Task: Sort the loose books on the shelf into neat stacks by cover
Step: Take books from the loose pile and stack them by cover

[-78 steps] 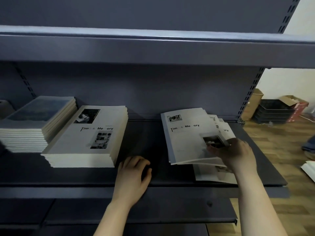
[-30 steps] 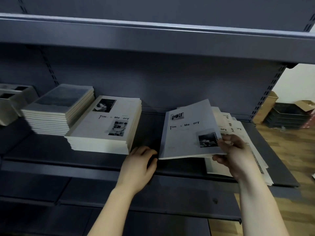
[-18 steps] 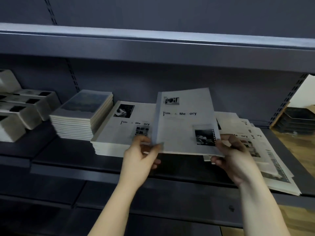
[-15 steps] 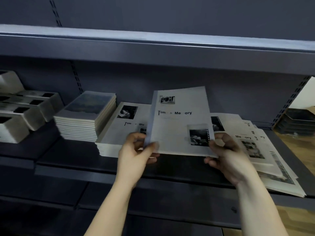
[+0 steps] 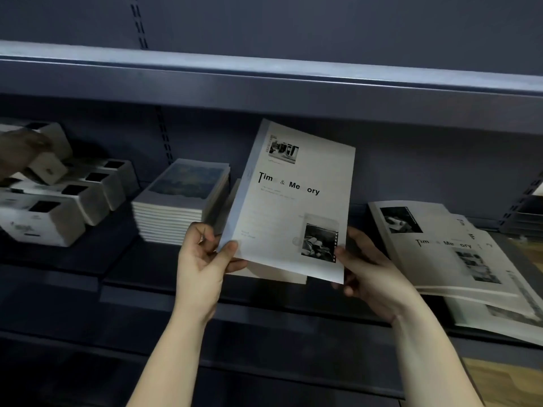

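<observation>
A white "Time & Memory" book hangs tilted in the air above the shelf, held by both hands. My left hand pinches its lower left corner. My right hand grips its lower right corner. Under the book, mostly hidden, lies the neat stack of white books. To the left stands a stack of books with a dark blue picture cover. At the right, several loose white "Time & Memory" books lie fanned out on the shelf.
The dark shelf board carries everything; another shelf hangs close overhead. Several white boxes with black windows fill the far left, where another person's hand touches one. A wooden floor shows at the lower right.
My right hand lifted the top book off the loose pile and carried it left. My left hand left the shelf edge and took its lower left corner. The book now tilts up over the white stack.
</observation>
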`<state>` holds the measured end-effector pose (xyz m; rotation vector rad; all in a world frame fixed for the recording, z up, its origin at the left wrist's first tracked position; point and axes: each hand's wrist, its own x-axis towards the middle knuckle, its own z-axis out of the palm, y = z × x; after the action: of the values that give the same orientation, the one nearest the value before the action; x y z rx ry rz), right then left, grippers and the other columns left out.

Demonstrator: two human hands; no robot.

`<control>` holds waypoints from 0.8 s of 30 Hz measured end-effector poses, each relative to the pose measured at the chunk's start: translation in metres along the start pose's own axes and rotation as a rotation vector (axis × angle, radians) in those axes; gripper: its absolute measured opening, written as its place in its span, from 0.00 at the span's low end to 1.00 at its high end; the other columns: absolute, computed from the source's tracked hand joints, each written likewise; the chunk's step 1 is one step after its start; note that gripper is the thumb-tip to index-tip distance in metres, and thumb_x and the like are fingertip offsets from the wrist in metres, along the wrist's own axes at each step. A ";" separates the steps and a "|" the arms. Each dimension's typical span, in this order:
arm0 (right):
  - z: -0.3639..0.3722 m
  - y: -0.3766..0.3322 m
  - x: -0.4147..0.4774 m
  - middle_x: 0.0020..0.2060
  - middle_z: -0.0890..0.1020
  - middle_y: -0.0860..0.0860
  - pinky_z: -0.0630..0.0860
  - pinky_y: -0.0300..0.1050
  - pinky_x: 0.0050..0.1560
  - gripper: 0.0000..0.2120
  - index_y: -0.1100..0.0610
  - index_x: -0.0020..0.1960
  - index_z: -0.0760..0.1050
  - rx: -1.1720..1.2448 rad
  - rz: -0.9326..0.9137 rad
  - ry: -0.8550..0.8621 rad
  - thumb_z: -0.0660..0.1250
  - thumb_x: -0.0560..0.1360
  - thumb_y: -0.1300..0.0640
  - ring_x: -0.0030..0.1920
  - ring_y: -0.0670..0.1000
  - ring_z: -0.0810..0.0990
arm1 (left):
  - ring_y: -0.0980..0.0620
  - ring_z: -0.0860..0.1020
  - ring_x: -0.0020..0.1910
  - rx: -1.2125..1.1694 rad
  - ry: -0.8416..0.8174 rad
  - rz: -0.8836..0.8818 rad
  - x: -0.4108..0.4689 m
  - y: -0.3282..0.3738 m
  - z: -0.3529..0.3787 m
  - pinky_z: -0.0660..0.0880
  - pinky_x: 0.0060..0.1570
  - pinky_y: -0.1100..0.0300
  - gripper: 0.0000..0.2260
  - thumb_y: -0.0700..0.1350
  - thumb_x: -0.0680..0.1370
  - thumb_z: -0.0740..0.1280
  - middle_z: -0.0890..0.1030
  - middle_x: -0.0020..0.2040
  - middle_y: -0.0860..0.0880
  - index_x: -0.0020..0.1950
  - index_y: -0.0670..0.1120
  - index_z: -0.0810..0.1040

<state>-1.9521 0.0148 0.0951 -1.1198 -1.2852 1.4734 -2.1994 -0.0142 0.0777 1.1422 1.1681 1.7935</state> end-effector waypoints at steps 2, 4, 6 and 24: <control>0.009 -0.001 0.002 0.48 0.84 0.54 0.72 0.39 0.25 0.18 0.43 0.65 0.69 -0.025 0.004 -0.035 0.62 0.80 0.59 0.33 0.57 0.81 | 0.43 0.79 0.48 -0.028 0.004 0.002 0.003 0.000 -0.008 0.79 0.36 0.56 0.14 0.29 0.75 0.65 0.72 0.47 0.36 0.42 0.43 0.62; 0.017 0.000 0.007 0.52 0.83 0.56 0.73 0.39 0.25 0.19 0.45 0.66 0.68 0.002 -0.001 -0.048 0.62 0.80 0.62 0.32 0.58 0.81 | 0.43 0.79 0.47 -0.043 0.009 -0.001 0.006 -0.001 -0.015 0.80 0.36 0.55 0.15 0.29 0.75 0.65 0.72 0.46 0.39 0.41 0.44 0.62; 0.025 0.002 0.012 0.54 0.82 0.60 0.74 0.39 0.25 0.19 0.48 0.67 0.69 0.051 -0.024 -0.002 0.61 0.80 0.64 0.29 0.57 0.78 | 0.42 0.80 0.46 -0.047 0.011 -0.010 0.008 -0.003 -0.020 0.80 0.37 0.54 0.15 0.30 0.75 0.66 0.73 0.45 0.38 0.41 0.44 0.62; 0.050 0.013 0.058 0.52 0.81 0.53 0.75 0.44 0.34 0.13 0.55 0.62 0.76 -0.066 0.063 0.319 0.63 0.80 0.61 0.36 0.51 0.78 | 0.51 0.75 0.40 1.061 -0.104 0.284 0.034 -0.067 -0.101 0.74 0.38 0.54 0.10 0.51 0.77 0.60 0.76 0.41 0.53 0.45 0.48 0.78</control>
<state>-2.0148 0.0587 0.0808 -1.3869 -1.0895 1.2420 -2.2997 0.0071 0.0043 2.0269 2.0551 1.2151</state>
